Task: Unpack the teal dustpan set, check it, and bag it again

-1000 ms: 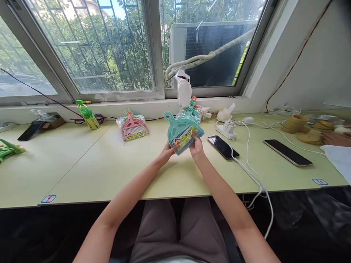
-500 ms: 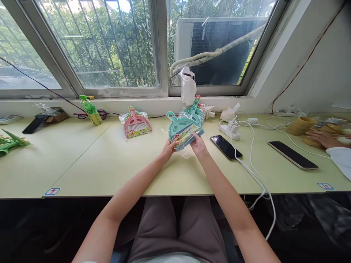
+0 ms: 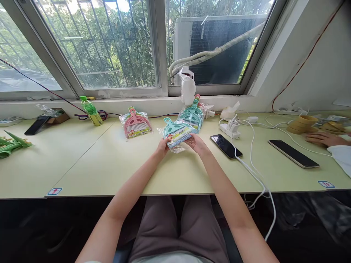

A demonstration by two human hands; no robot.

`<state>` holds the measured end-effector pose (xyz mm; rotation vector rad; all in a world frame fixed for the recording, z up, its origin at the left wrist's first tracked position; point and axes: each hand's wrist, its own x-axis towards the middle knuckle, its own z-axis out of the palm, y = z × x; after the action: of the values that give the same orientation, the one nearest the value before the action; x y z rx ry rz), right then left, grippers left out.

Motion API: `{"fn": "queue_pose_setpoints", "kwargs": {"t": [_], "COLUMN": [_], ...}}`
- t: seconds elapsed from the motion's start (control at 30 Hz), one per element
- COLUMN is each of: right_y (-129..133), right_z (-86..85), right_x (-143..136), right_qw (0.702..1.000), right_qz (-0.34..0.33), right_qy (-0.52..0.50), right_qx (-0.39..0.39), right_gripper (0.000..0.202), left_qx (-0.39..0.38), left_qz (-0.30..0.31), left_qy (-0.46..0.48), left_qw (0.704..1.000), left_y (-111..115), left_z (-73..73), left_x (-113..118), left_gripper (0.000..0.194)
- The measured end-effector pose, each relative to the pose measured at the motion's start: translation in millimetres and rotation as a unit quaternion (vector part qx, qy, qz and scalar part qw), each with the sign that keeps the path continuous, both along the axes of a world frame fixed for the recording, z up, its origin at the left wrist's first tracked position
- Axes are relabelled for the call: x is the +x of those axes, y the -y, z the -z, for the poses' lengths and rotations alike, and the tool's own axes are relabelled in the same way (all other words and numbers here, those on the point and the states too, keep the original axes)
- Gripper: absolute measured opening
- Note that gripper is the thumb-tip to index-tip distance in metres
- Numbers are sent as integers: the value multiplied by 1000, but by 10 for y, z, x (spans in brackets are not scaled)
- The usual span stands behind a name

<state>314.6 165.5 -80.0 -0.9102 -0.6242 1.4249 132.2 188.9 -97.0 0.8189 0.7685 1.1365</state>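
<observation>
A teal dustpan and brush set (image 3: 175,130) in clear plastic is held between both my hands. My left hand (image 3: 162,147) grips its lower left edge and my right hand (image 3: 196,142) its lower right edge, fingers partly hidden beneath. Just behind, another wrapped teal set (image 3: 192,115) lies near the window sill, with a bit of red at its handle. To the left, a pink wrapped dustpan and brush set (image 3: 135,123) rests on the table.
On the table (image 3: 90,168) stand a green bottle (image 3: 91,110) at the left and a power strip (image 3: 229,130) with white cables. A phone (image 3: 226,146) and a dark flat device (image 3: 293,153) lie right. Another person's hand (image 3: 323,138) is near tape rolls (image 3: 301,124).
Both my hands have moved slightly left with the teal set, which is now lower and tilted flatter. More of the set behind shows. The other person's hand at the right has shifted a little.
</observation>
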Motion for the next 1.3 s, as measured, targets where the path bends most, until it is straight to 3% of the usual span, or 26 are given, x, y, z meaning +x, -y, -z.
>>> {"fn": "queue_pose_setpoints", "kwargs": {"t": [0.1, 0.17, 0.23, 0.3, 0.4, 0.5, 0.57, 0.87, 0.97, 1.03, 1.13, 1.3], "right_y": [-13, -29, -54, -85, -124, -139, -135, 29, 56, 38, -8, -47], "right_z": [31, 85, 153, 218, 276, 287, 276, 57, 34, 59, 99, 99], "right_x": [113, 176, 214, 222, 202, 190, 196, 191, 165, 150, 139, 157], "right_qw": [979, 919, 837, 778, 747, 748, 758, 826, 840, 850, 878, 898], "right_qz": [50, 140, 181, 151, 86, 63, 43, -65, -93, -89, -45, 29], "right_qy": [197, 360, 493, 574, 605, 594, 573, 450, 435, 426, 379, 307], "right_qx": [17, 81, 150, 206, 261, 289, 309, 333, 309, 296, 288, 314], "right_gripper": [15, 29, 52, 72, 72, 46, 39, 51, 40, 30, 31, 28], "left_qx": [-50, -68, -73, -79, -88, -98, -96, -93, -92, -90, -82, -31], "left_qz": [-70, -101, -97, -58, 33, 80, 90, 103, 91, 110, 173, 245], "left_qy": [39, 63, 67, 45, 11, -10, -12, 7, -17, -52, -93, -92], "left_qw": [996, 990, 990, 994, 996, 992, 991, 990, 991, 988, 977, 965], "left_y": [-148, -231, -292, -331, -365, -389, -404, -451, -452, -441, -403, -308], "left_z": [10, 13, 8, -2, -12, -1, 15, 56, 57, 54, 42, 10], "left_x": [-160, -284, -401, -494, -582, -632, -657, -703, -708, -715, -720, -669], "left_gripper": [42, 44, 46, 48, 50, 52, 53, 54, 46, 40, 35, 33]}}
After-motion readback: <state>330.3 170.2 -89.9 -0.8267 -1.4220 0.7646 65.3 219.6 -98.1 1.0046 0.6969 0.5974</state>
